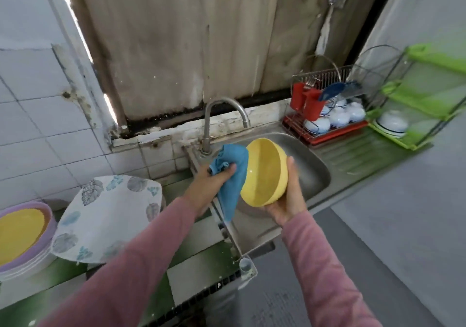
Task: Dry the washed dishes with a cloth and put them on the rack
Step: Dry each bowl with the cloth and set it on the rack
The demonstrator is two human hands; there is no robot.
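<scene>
My right hand (pixel 288 198) grips a yellow bowl (pixel 264 172) from below and behind, tilted on its side with its mouth facing left, above the steel sink (pixel 315 172). My left hand (pixel 214 182) holds a blue cloth (pixel 233 175) bunched in its fingers, and the cloth hangs down against the bowl's rim. At the back right, a wire dish rack (pixel 325 124) on a red tray holds several white bowls, two red cups and blue utensils.
A curved tap (pixel 222 109) stands behind the sink. To the left lie a leaf-patterned square plate (pixel 108 215) and a stack of plates with a yellow one on top (pixel 20 235). A green shelf rack (pixel 413 114) with a white bowl stands at the far right.
</scene>
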